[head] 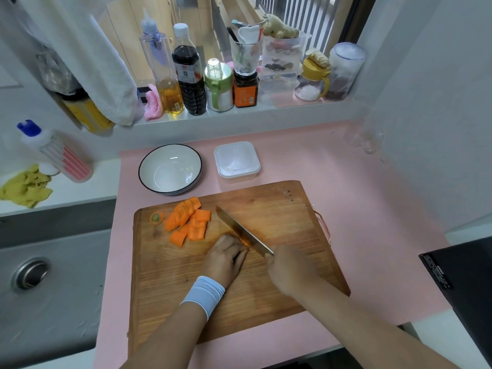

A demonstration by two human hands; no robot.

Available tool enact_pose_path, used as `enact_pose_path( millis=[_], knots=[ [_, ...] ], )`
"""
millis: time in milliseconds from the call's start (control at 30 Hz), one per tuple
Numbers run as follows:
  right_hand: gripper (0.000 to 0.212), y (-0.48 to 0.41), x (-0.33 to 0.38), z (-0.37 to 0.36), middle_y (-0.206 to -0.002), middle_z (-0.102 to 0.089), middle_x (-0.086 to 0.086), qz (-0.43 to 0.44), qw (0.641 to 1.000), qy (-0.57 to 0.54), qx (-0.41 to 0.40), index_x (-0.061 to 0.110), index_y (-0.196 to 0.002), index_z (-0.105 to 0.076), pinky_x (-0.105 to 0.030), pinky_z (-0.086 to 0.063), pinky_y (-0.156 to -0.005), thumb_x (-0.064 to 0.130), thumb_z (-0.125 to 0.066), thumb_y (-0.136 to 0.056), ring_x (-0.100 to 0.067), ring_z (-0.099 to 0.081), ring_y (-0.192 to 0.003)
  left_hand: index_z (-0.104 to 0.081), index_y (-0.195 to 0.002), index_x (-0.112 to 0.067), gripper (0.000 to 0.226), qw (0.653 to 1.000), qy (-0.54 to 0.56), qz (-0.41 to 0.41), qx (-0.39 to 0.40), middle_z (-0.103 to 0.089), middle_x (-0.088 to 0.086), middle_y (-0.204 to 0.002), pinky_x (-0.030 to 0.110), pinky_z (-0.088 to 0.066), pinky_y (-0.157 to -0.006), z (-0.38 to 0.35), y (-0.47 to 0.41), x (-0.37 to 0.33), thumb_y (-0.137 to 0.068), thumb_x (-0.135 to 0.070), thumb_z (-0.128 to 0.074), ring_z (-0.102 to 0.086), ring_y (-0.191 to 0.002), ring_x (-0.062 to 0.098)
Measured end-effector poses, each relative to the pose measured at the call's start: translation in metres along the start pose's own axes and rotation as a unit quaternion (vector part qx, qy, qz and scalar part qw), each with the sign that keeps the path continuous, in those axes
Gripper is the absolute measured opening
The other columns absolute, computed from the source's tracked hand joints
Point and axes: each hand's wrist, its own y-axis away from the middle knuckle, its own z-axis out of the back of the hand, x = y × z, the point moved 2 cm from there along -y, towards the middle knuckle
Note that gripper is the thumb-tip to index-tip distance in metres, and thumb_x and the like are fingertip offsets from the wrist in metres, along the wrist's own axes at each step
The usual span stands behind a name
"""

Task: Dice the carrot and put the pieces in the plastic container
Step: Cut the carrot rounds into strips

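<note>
One carrot piece (244, 243) lies just right of the left hand's (225, 258) curled fingers (239, 255), which pin it to the board (279, 217). The right hand (290, 267) grips the knife (239, 227), blade slanting far-left across it. Sliced pieces (189, 222) wait far-left, plastic container (237, 161) beyond.

Pink counter (372, 209) beside a grey sink (53, 288), bottle-lined windowsill (266, 110) behind.
</note>
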Motion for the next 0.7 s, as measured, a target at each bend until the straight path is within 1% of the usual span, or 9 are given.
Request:
enact_pose_path(
  millis=[67,133,167,233,267,300,400,533,700],
  knots=[
    [0.02,-0.001,-0.001,0.001,-0.077,-0.056,0.009,0.001,1.0,-0.002,-0.003,0.028,-0.092,-0.059,-0.027,-0.039,-0.058,0.031,-0.042,-0.103,-0.011,-0.056,-0.071,-0.073,-0.08,-0.009,0.005,1.0,-0.001,-0.001,0.001,-0.065,0.0,-0.085,0.018,-0.047,-0.081,0.0,0.0,0.0,-0.082,-0.008,-0.077,-0.057,-0.086,0.015],
    [0.021,0.0,-0.001,0.002,-0.077,-0.057,0.009,0.003,1.0,-0.004,-0.001,0.028,-0.092,-0.06,-0.026,-0.039,-0.056,0.031,-0.042,-0.103,-0.01,-0.056,-0.07,-0.073,-0.08,-0.009,0.005,1.0,-0.002,0.0,0.002,-0.065,0.0,-0.085,0.015,-0.044,-0.082,0.001,0.0,-0.001,-0.082,-0.008,-0.077,-0.057,-0.086,0.014],
    [0.022,0.002,0.001,0.002,-0.079,-0.058,0.008,0.004,1.0,-0.004,-0.002,0.027,-0.094,-0.061,-0.027,-0.044,-0.059,0.031,-0.042,-0.103,-0.012,-0.058,-0.072,-0.073,-0.08,-0.01,0.005,1.0,-0.003,0.0,0.005,-0.065,0.0,-0.085,0.014,-0.044,-0.083,0.001,0.0,-0.001,-0.082,-0.008,-0.078,-0.057,-0.086,0.014],
    [0.022,0.007,0.003,0.003,-0.086,-0.062,0.005,0.008,1.0,0.011,-0.012,0.024,-0.095,-0.062,-0.033,-0.053,-0.072,0.03,-0.042,-0.102,-0.017,-0.062,-0.081,-0.073,-0.08,-0.009,0.005,1.0,-0.006,0.001,0.005,-0.065,0.001,-0.084,0.016,-0.045,-0.082,0.0,0.0,0.0,-0.081,-0.007,-0.078,-0.057,-0.086,0.015],
    [0.021,0.01,0.005,0.003,-0.09,-0.064,0.003,0.011,0.999,0.031,-0.022,0.024,-0.096,-0.062,-0.032,-0.052,-0.076,0.029,-0.042,-0.102,-0.021,-0.063,-0.086,-0.074,-0.079,-0.009,0.005,1.0,-0.007,0.002,0.005,-0.065,0.001,-0.084,0.018,-0.046,-0.082,-0.001,0.001,0.0,-0.081,-0.007,-0.078,-0.057,-0.086,0.015],
    [0.021,0.014,0.006,0.003,-0.095,-0.065,0.001,0.016,0.998,0.054,-0.036,0.023,-0.097,-0.062,-0.03,-0.048,-0.076,0.028,-0.042,-0.101,-0.024,-0.064,-0.09,-0.074,-0.079,-0.009,0.005,1.0,-0.007,0.003,0.003,-0.065,0.001,-0.083,0.02,-0.047,-0.081,-0.001,0.001,0.001,-0.082,-0.008,-0.078,-0.057,-0.086,0.015],
    [0.021,0.024,0.006,-0.001,-0.098,-0.068,-0.001,0.032,0.994,0.082,-0.065,0.023,-0.1,-0.062,-0.029,-0.038,-0.069,0.029,-0.042,-0.1,-0.026,-0.065,-0.094,-0.075,-0.081,-0.008,0.009,1.0,-0.005,0.006,-0.005,-0.066,0.002,-0.085,0.023,-0.049,-0.081,-0.002,0.002,0.002,-0.087,-0.014,-0.072,-0.057,-0.088,0.016],
    [0.021,0.031,0.006,-0.005,-0.1,-0.068,-0.001,0.037,0.994,0.081,-0.07,0.023,-0.102,-0.063,-0.03,-0.036,-0.069,0.027,-0.042,-0.1,-0.027,-0.064,-0.094,-0.077,-0.086,-0.007,0.008,1.0,-0.01,0.008,-0.009,-0.069,0.004,-0.09,0.024,-0.049,-0.086,-0.002,0.002,0.0,-0.086,-0.014,-0.072,-0.058,-0.093,0.017],
    [0.023,0.032,0.004,-0.003,-0.103,-0.068,-0.002,0.028,0.994,0.088,-0.066,0.021,-0.105,-0.063,-0.03,-0.036,-0.07,0.026,-0.041,-0.1,-0.027,-0.063,-0.097,-0.076,-0.084,-0.008,0.023,1.0,-0.008,0.017,0.003,-0.068,0.002,-0.089,0.027,-0.051,-0.083,-0.002,0.002,0.002,-0.092,-0.024,-0.062,-0.06,-0.091,0.018]
  ],
)
